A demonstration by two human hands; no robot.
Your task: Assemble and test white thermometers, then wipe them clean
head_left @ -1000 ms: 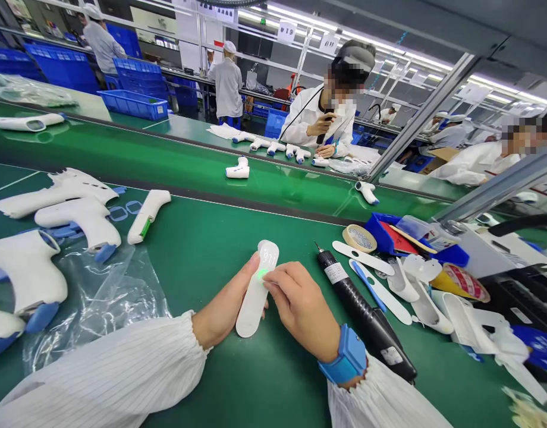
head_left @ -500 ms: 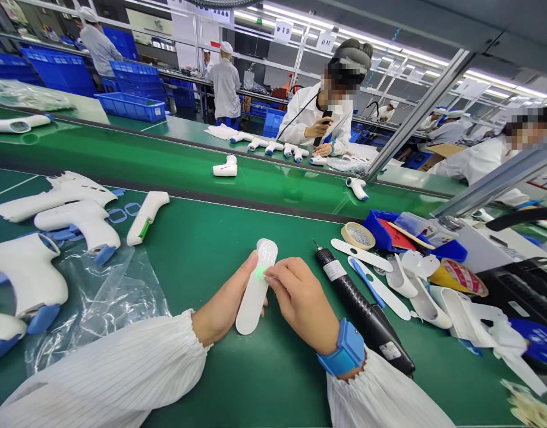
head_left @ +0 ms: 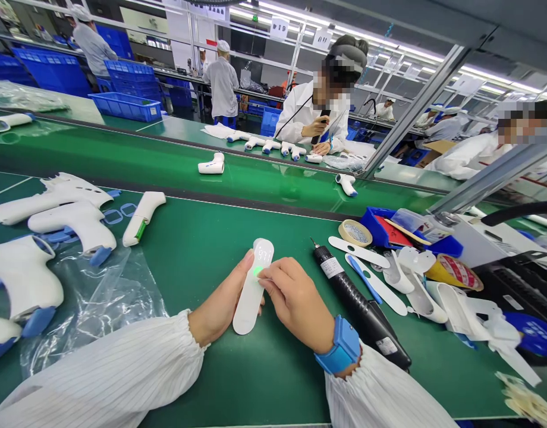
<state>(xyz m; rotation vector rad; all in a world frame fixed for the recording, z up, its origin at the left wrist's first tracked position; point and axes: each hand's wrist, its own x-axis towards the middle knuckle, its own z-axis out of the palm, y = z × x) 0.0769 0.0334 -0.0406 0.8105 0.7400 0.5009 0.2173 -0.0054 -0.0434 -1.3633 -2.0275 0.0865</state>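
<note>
A long white thermometer body (head_left: 251, 291) lies on the green table (head_left: 188, 249) between my hands, its display lit with digits and a green light glowing below them. My left hand (head_left: 220, 303) cups it from the left, thumb along its edge. My right hand (head_left: 295, 300), with a blue wrist strap (head_left: 340, 346), is closed, and its fingertips press on the body near the green light.
A black electric screwdriver (head_left: 358, 306) lies just right of my right hand. White shell parts, tape rolls and a blue tray (head_left: 389, 232) crowd the right. White gun-shaped housings (head_left: 72, 220) and a clear plastic bag (head_left: 99, 297) lie left. Other people work beyond the conveyor belt (head_left: 122, 157).
My hands and the thermometer body have stayed put. The housings on the conveyor belt have slid leftward and the view has shifted slightly.
</note>
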